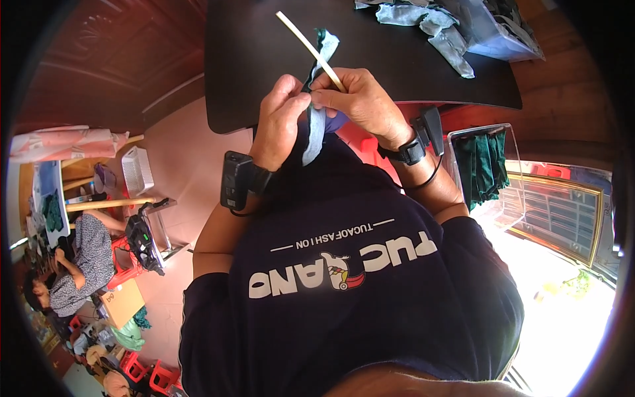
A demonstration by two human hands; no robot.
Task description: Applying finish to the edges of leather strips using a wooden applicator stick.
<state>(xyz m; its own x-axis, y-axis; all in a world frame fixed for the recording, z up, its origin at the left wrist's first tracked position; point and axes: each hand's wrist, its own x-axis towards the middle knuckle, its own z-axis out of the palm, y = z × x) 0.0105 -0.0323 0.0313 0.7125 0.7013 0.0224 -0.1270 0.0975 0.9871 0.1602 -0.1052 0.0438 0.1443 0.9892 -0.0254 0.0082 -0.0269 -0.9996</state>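
My left hand (280,120) is closed, its thumb and fingers pinching a narrow fabric strip (315,137), pale grey-blue with a dark green edge. My right hand (365,100) meets it at the same spot, thumb and finger pinched on the strip. A thin pale stick (299,37) also sits in my right hand, slanting up and left across the cloth. One end of the strip rises beyond my hands over the dark table; the other hangs toward my lap. The exact fingertip contact is partly hidden.
More pale fabric strips (444,41) lie on the black table (264,49), beside a clear plastic bin (503,43). Dark green cloth (483,165) hangs in a clear container (514,205) at right. Another person (86,258) sits at far left, near red stools (162,378).
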